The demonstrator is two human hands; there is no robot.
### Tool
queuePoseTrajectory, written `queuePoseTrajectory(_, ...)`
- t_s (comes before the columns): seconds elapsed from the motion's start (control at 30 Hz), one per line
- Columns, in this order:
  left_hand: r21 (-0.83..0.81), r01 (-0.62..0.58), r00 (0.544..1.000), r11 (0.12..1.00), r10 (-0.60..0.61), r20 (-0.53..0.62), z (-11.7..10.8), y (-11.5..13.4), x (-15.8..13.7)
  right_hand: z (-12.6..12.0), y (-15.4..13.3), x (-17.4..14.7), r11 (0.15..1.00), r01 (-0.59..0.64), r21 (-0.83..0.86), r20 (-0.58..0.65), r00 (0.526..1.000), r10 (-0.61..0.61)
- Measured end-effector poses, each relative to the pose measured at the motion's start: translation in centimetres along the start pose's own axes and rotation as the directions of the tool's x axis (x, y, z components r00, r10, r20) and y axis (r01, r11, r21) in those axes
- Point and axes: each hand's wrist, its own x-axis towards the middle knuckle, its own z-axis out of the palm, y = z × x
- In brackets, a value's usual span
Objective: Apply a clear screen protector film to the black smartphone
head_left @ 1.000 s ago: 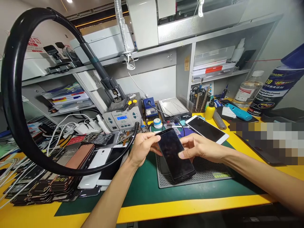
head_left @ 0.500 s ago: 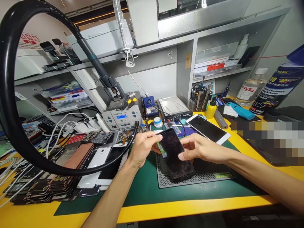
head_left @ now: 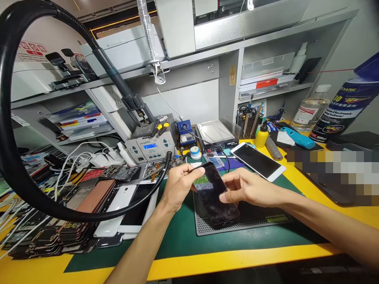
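Note:
A dark smartphone (head_left: 214, 197) is held tilted above a grey perforated mat (head_left: 251, 227), its glossy black screen turned up and catching reflections. My left hand (head_left: 180, 185) grips its upper left corner, with the thumb on the front. My right hand (head_left: 244, 187) clasps its right edge, thumb pressed on the screen and the other fingers behind. A second dark flat piece (head_left: 203, 207) shows under the phone's left side; I cannot tell whether the two touch. The undersides of the fingers are hidden by the phone.
Behind lies a white phone (head_left: 257, 159) near a yellow bottle (head_left: 261, 136). Stacked phones (head_left: 79, 221) and white phones fill the left side. A thick black hose (head_left: 89, 216) loops across the left from the soldering station (head_left: 151, 146). A spray can (head_left: 343, 106) stands at right.
The phone is turned slightly in both hands, and the reflections on its screen have shifted. Both hands keep their grip. The whole view has moved a little.

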Motion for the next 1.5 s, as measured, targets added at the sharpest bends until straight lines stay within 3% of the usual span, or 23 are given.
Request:
queuePoseTrajectory(0.63,0.3,-0.044,0.991,0.953,0.081,-0.111,1.0,-0.3,0.4,0.8,0.0,0.3,0.995,0.002,-0.103,-0.086,0.996,-0.011)
queuePoseTrajectory(1.03,0.662,-0.082,0.935,0.745,0.286,-0.207,2.2,0.5,-0.6,0.4,0.3,0.7,0.999,-0.028,0.021,-0.082,0.996,0.03)
queuePoseTrajectory(1.3,0.579,-0.092,0.935,0.81,0.271,-0.23,2.0,-0.2,-0.7,0.1,0.1,0.8,0.977,-0.071,0.199,-0.009,0.997,0.074)
queuePoseTrajectory(1.4,0.39,-0.131,0.952,0.912,0.225,-0.207,1.7,-0.3,-0.4,-0.1,0.4,0.8,0.951,-0.064,0.302,-0.022,0.997,0.074)
queuePoseTrajectory(1.5,0.124,-0.07,0.993,0.99,0.081,-0.082,1.5,-0.2,-0.3,-0.3,0.6,0.9,0.908,-0.06,0.415,-0.042,0.995,0.085)
